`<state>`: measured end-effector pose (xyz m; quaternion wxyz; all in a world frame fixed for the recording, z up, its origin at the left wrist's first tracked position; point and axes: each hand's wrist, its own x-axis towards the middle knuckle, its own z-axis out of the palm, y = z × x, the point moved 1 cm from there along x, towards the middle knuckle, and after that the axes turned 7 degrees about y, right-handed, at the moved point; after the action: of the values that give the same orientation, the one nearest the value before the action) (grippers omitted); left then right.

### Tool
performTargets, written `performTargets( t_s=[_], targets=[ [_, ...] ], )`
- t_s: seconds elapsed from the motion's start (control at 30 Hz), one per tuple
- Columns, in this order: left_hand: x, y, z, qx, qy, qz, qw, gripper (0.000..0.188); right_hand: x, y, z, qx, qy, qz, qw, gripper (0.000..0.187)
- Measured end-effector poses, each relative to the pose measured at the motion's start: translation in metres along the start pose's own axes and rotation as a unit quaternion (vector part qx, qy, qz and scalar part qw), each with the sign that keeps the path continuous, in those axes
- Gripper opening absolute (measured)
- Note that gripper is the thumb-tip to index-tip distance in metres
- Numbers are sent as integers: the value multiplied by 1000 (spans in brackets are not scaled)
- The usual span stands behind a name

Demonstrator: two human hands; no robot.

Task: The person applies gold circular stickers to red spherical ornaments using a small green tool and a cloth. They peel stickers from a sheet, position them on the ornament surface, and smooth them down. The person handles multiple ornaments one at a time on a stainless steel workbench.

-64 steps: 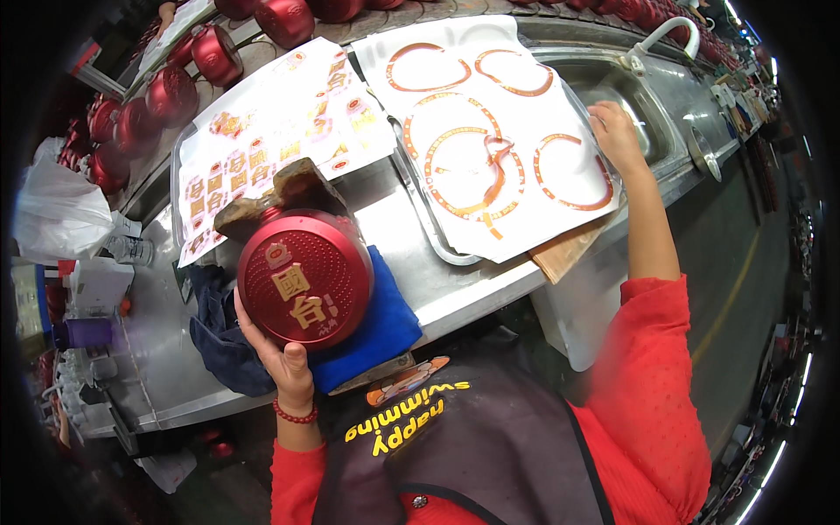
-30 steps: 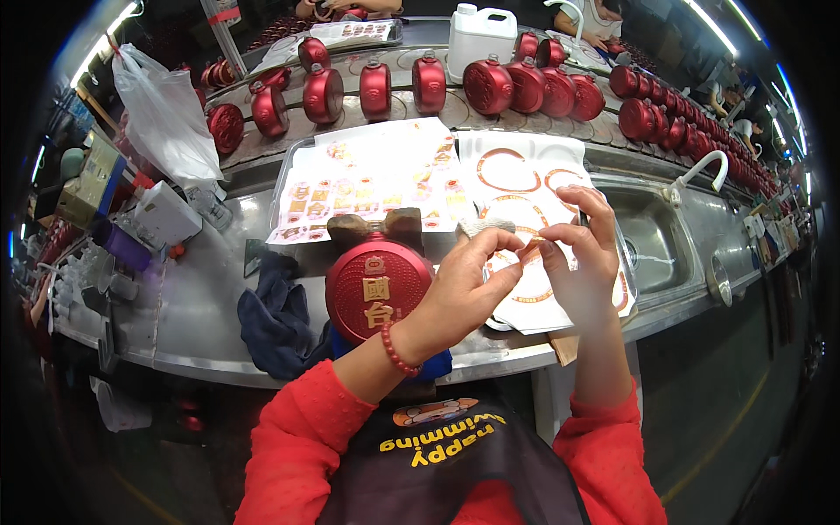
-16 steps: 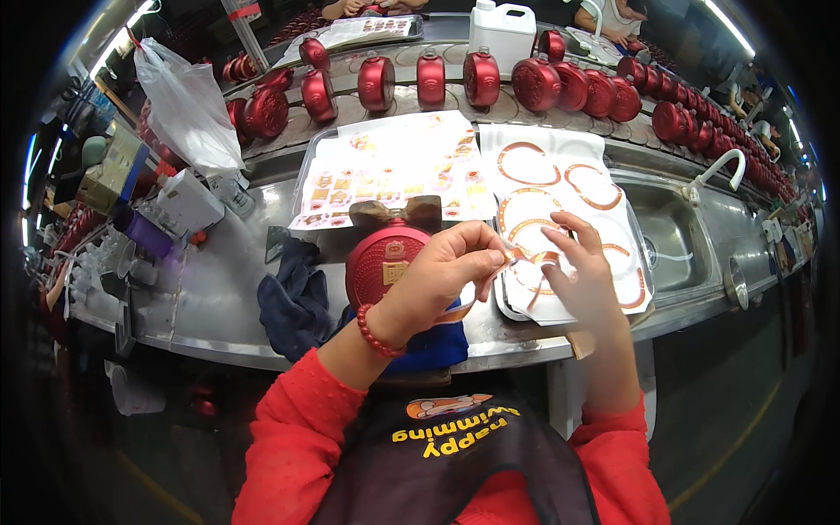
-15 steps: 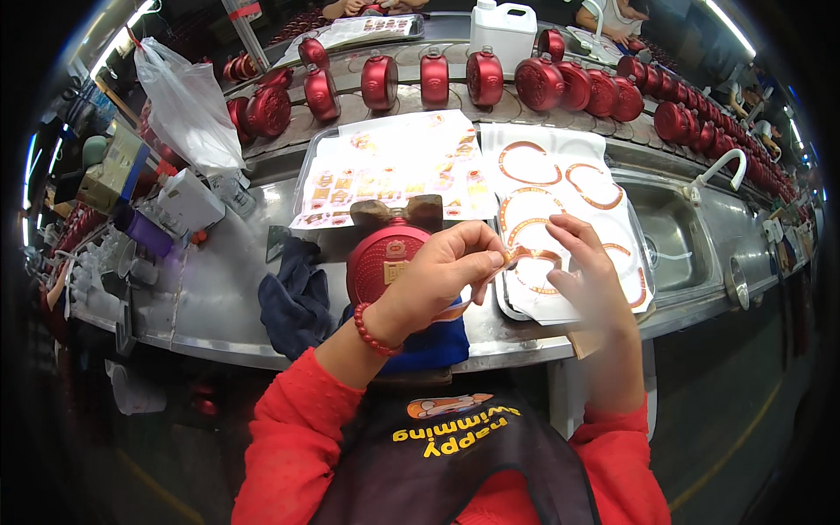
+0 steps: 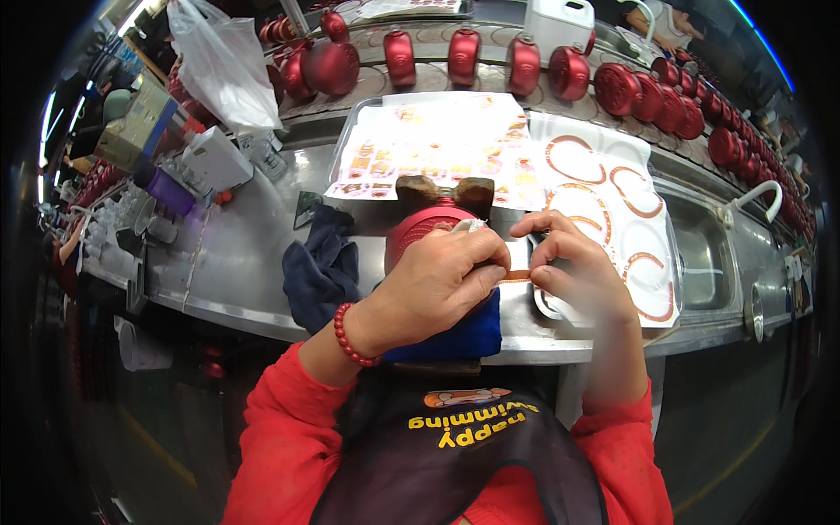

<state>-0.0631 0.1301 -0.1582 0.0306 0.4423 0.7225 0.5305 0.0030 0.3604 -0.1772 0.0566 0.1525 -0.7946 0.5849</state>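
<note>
A narrow orange-brown decal strip [image 5: 517,276] stretches between my two hands. My left hand [image 5: 437,284] pinches one end of it, and a bit of white material [image 5: 470,225] shows above that hand's knuckles. At the other end, the thumb and fingertips of my right hand [image 5: 573,267] close on the strip. Directly behind my left hand lies a round red bottle [image 5: 409,229], partly covered by the hand. Its neck end meets a dark forked rest [image 5: 444,194]. Under my hands is a folded blue cloth [image 5: 479,331].
A tray with white sheets of curved decal strips [image 5: 573,162] stands at the right, beside a sink [image 5: 704,262]. Another tray holds a sheet of small decals [image 5: 437,131]. Red bottles [image 5: 464,57] line the conveyor behind. A dark cloth [image 5: 322,267] lies at the left.
The view has shifted, so the bench sits further right. My left hand now covers more of the bottle's front. The strip is drawn straight between my hands, closer to the bottle.
</note>
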Motion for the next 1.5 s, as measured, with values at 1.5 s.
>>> performTargets(
  t_s=[1.5],
  targets=[
    [-13, -70, -43, 176, 180, -61, 966, 16, 44, 36, 52, -259, 142, -13, 955, 39]
  ],
)
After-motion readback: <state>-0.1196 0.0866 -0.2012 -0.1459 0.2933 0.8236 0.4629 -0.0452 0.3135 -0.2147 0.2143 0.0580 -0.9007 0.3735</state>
